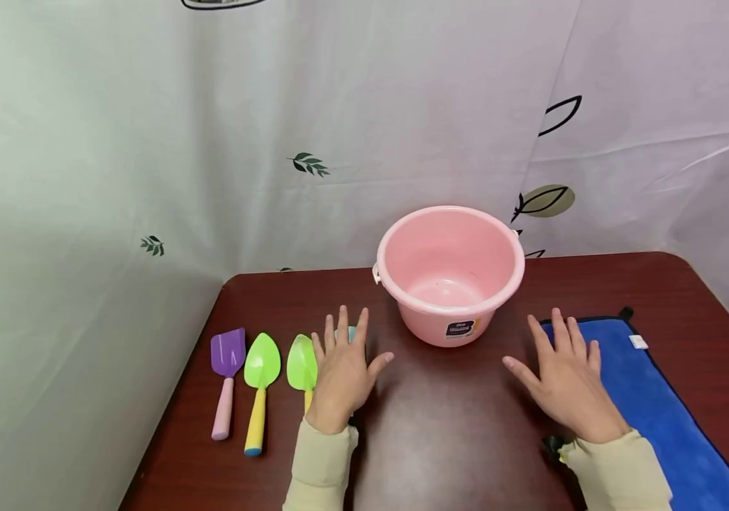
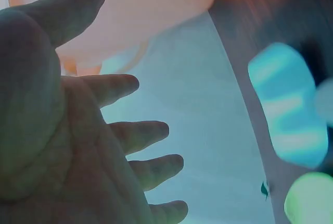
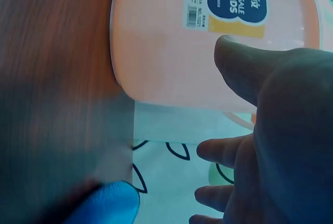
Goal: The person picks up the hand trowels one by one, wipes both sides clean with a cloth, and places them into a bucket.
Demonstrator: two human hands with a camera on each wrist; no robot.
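My left hand [image 1: 343, 372] is spread with straight fingers above the table, holding nothing. Beneath it lies a light blue toy shovel [image 2: 289, 104], mostly hidden in the head view. Just left of that hand is a green shovel with a yellow handle [image 1: 302, 362], partly covered by it. My right hand [image 1: 567, 383], fingers also spread, hovers by the left edge of a blue cloth [image 1: 651, 404] and grips nothing. Between and beyond both hands stands a pink bucket [image 1: 450, 323], upright, its label [image 3: 237, 0] facing me.
Farther left lie a second green shovel [image 1: 262, 362] with a yellow handle and a purple shovel [image 1: 228, 353] with a pink handle. A pale curtain [image 1: 364, 128] with leaf prints hangs behind and left of the dark red-brown table [image 1: 441, 440].
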